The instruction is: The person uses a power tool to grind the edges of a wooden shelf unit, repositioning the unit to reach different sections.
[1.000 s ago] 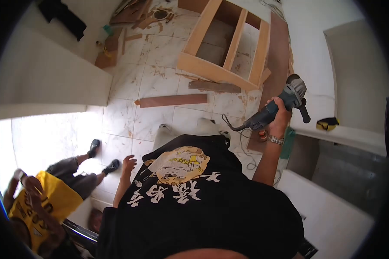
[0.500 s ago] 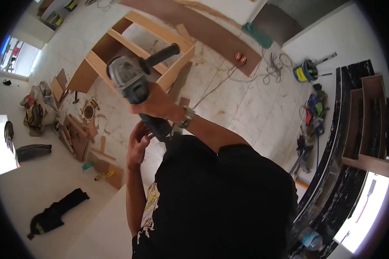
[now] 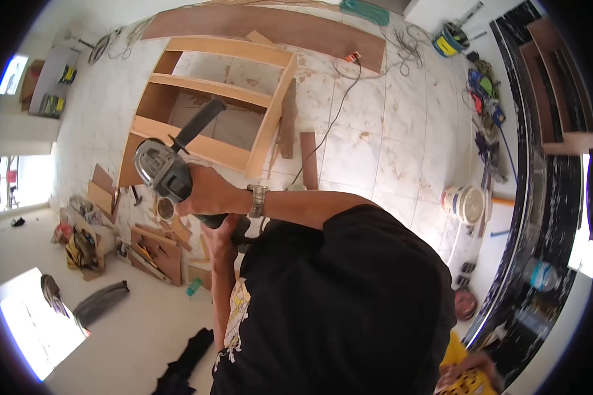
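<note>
In front of my body, an angle grinder [image 3: 161,168] points to the upper left, its black side handle [image 3: 201,123] sticking up and to the right. My right hand [image 3: 211,189], with a metal watch at the wrist, is wrapped around the grinder's body just behind the gear head. Below it, my left hand [image 3: 220,230] is closed against the rear part of the tool, its fingers partly hidden. Beyond the grinder, a wooden cabinet frame [image 3: 270,131] with open compartments lies on the floor.
Behind the frame lies a long brown board [image 3: 263,27]. A cord runs to a red socket block [image 3: 353,57]. Wood scraps [image 3: 158,250] and bags lie left. A white bucket [image 3: 463,204] and tools stand right. Another person in yellow [image 3: 464,368] is at bottom right.
The grinder and my right hand have shifted left and down in view. My left hand has closed in on the tool's rear. The view has turned, bringing in the bucket and another person.
</note>
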Demonstrator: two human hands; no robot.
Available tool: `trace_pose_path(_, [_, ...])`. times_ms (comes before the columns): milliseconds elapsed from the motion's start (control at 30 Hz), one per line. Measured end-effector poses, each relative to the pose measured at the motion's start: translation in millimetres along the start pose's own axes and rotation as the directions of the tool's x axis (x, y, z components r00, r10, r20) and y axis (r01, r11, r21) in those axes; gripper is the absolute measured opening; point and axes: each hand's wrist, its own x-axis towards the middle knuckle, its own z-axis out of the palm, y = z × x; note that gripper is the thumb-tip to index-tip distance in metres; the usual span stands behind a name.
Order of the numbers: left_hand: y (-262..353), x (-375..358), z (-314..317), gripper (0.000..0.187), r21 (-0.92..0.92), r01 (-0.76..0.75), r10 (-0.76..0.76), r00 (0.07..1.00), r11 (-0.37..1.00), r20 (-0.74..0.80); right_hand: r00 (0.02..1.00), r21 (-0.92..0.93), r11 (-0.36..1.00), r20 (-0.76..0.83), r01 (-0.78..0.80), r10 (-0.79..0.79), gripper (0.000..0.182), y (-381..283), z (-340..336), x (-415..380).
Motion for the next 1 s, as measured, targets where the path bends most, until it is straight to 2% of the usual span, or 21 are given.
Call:
trace_pose_path(100, [18.2, 2.8, -51.2, 0.058, 0.020, 0.122, -0.124, 0.988, 0.992, 0.092, 0.991, -0.003, 0.999, -0.125, 0.036, -0.036, 0.064, 8.3, 45.5, 5.2])
trace_pose_path(233, [40.3, 1.4, -121.9, 0.057, 0.148, 0.072, -0.104, 0.970, 0.986, 0.221, 0.976, -0.042, 0.999, -0.217, 0.011, -0.020, 0.059, -9.4, 108.1, 3.4])
trace_pose_path(300, [61.2, -2.4, -153.1, 0.056, 0.199, 0.016, -0.082, 0.940, 0.980, 0.330, 0.983, -0.056, 0.991, -0.136, 0.119, -0.125, 0.055, -8.5, 134.0, 5.5])
trace_pose_path(333, [72.3, -1.4, -162.9, 0.056, 0.137, -0.007, -0.039, 0.944, 0.991, 0.326, 0.980, -0.055, 0.984, -0.096, 0.171, -0.176, 0.053, -6.7, 141.5, 7.5])
trace_pose_path(400, [95.4, 1.8, -176.8, 0.057, 0.014, -0.044, 0.038, 0.950, 0.999, 0.310, 0.984, 0.100, 0.980, 0.003, 0.174, -0.175, 0.052, 0.9, 143.0, 6.7])
trace_pose_path(433, [110.4, 10.8, -188.4, 0.064, -0.038, 0.002, 0.009, 0.952, 0.999, 0.305, 0.982, 0.169, 0.971, 0.046, 0.171, -0.181, 0.056, 7.5, 139.2, 6.4])
trace_pose_path(467, [126.0, 19.7, -192.9, 0.069, -0.139, 0.021, 0.017, 0.964, 0.990, 0.265, 0.980, 0.002, 0.980, 0.019, 0.198, -0.198, 0.056, 33.4, 135.8, 11.2])
trace_pose_path(500, [143.2, 34.5, -205.9, 0.070, -0.168, -0.015, 0.068, 0.949, 0.986, 0.309, 0.975, -0.172, 0.961, -0.007, 0.217, -0.222, 0.057, 62.8, 131.8, 17.0])
trace_pose_path(567, [180.7, 69.4, -234.4, 0.071, -0.216, -0.058, 0.139, 0.914, 0.975, 0.381, 0.994, -0.250, 0.963, 0.018, -0.101, 0.109, 0.057, 83.8, 125.2, 11.6])
trace_pose_path(633, [219.2, 94.4, -261.0, 0.071, -0.206, -0.102, 0.180, 0.894, 0.973, 0.410, 0.993, -0.414, 0.903, -0.018, -0.114, 0.117, 0.062, 170.9, 111.3, 26.7])
trace_pose_path(700, [252.9, 111.5, -273.7, 0.072, -0.176, -0.181, 0.238, 0.889, 0.967, 0.392, 0.980, -0.585, 0.787, -0.089, -0.195, 0.177, 0.063, 226.9, 87.2, 35.3])
trace_pose_path(767, [280.8, 125.7, -284.3, 0.072, -0.129, -0.236, 0.267, 0.897, 0.963, 0.353, 0.967, -0.824, 0.525, -0.106, -0.216, 0.231, 0.061, 308.3, 67.6, 44.3])
trace_pose_path(800, [291.7, 126.6, -291.7, 0.072, -0.108, -0.231, 0.254, 0.911, 0.967, 0.324, 0.921, -0.784, 0.521, -0.160, -0.337, 0.354, 0.061, 303.9, 61.6, 38.9])
trace_pose_path(833, [300.2, 132.8, -294.6, 0.072, -0.098, -0.231, 0.250, 0.918, 0.968, 0.309, 0.882, -0.767, 0.515, -0.139, -0.384, 0.451, 0.058, 307.5, 49.9, 34.5])
trace_pose_path(867, [306.7, 143.5, -295.7, 0.072, -0.095, -0.230, 0.249, 0.919, 0.968, 0.305, 0.824, -0.818, 0.409, -0.132, -0.404, 0.551, 0.052, 325.7, 41.2, 35.5])
trace_pose_path(900, [308.4, 155.6, -300.6, 0.072, -0.054, -0.244, 0.249, 0.923, 0.968, 0.292, 0.797, -0.800, 0.371, -0.208, -0.472, 0.567, 0.049, 348.4, 36.4, 26.1])
trace_pose_path(967, [302.7, 172.5, -301.6, 0.072, -0.070, -0.188, 0.201, 0.928, 0.980, 0.313, 0.561, -0.657, 0.377, -0.084, -0.653, 0.824, 0.039, 369.5, 21.4, 5.1])
trace_pose_path(1000, [299.3, 182.3, -301.6, 0.072, -0.081, -0.162, 0.180, 0.928, 0.983, 0.325, 0.470, -0.620, 0.335, -0.062, -0.710, 0.881, 0.035, 367.2, 21.8, -14.4])
